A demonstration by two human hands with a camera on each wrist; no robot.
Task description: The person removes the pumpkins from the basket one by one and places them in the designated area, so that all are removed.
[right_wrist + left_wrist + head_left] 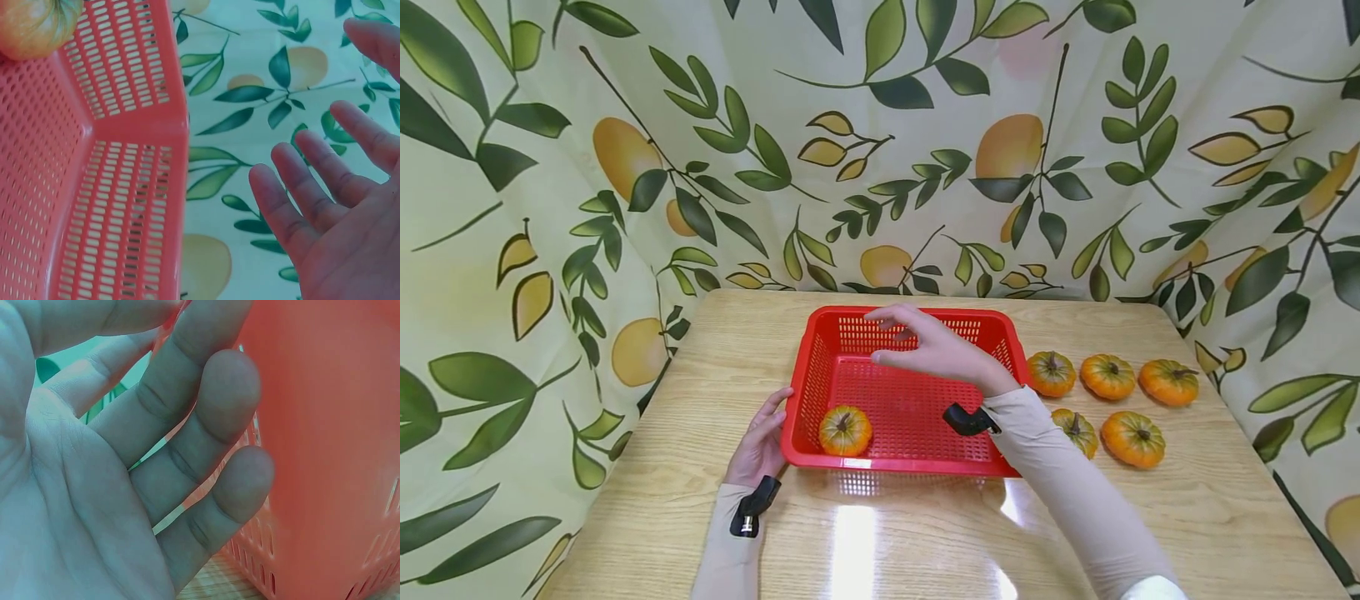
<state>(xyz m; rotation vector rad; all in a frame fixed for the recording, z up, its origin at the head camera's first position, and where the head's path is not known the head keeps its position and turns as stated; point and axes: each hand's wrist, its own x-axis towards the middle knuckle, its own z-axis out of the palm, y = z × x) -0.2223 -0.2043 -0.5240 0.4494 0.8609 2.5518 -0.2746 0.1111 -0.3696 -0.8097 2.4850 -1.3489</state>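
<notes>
A red plastic basket (910, 466) with slotted walls stands on the wooden table. Inside it, in the near left corner, lies one small orange pumpkin (846, 431), which also shows at the top left of the right wrist view (37, 25). My left hand (760, 446) is beside the basket's left side, its fingertips touching the rim; in the left wrist view its fingers (231, 394) are loosely bent against the red outer wall. Above the basket's far part my right hand (928, 342) hovers, fingers spread, holding nothing.
Several small pumpkins (1133, 439) lie on the table to the right of the basket, one partly hidden by my right sleeve (1060, 467). A leaf-and-fruit patterned cloth (925, 208) hangs behind and along both sides of the table (670, 483).
</notes>
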